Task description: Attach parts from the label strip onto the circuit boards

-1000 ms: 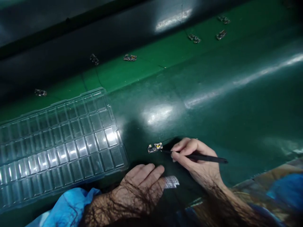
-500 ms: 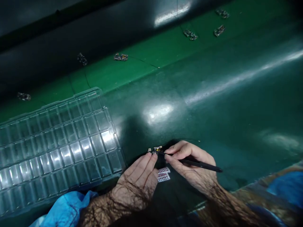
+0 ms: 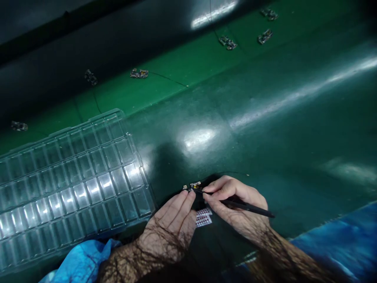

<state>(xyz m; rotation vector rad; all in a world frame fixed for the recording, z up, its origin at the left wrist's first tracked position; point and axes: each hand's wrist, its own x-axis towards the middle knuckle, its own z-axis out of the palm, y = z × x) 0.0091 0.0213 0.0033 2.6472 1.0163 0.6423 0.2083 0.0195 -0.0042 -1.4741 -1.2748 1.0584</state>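
1. I can barely read the small dark circuit board with a yellow part [image 3: 193,185]: it lies on the glossy dark green bench top [image 3: 265,129] in shadow, partly covered by fingertips.
2. My left hand [image 3: 172,226] lies flat with fingers stretched out, their tips touching the board's near edge; it clasps nothing.
3. My right hand [image 3: 235,204] pinches a thin black stylus-like tool [image 3: 244,206], whose tip meets the board; the tip itself is too fine to make out.
4. A small white sheet with red dots [image 3: 203,218] lies between my hands, half hidden by the left one.
5. The clear plastic compartment tray [image 3: 73,177] lies left, cut off at the frame edge; its pockets look empty.
6. More small boards [image 3: 139,73] lie scattered on the brighter green strip [image 3: 176,67] beyond.
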